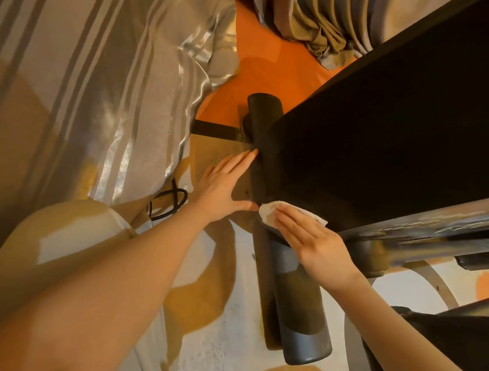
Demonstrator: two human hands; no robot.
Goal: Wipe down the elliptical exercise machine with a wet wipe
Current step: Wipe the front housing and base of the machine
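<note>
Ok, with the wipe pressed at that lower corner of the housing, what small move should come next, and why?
Probably slide the right hand and wet wipe along the dark housing away from the corner. The wipe lies flat under straight fingers at the housing's lower edge, and the left hand rests open against the side, bracing it.

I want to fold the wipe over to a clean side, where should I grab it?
Probably pinch the wet wipe at its bunched free end, coming from the left hand side. That end sticks out past the fingers of the right hand, which press the rest flat against the dark machine housing.
</note>
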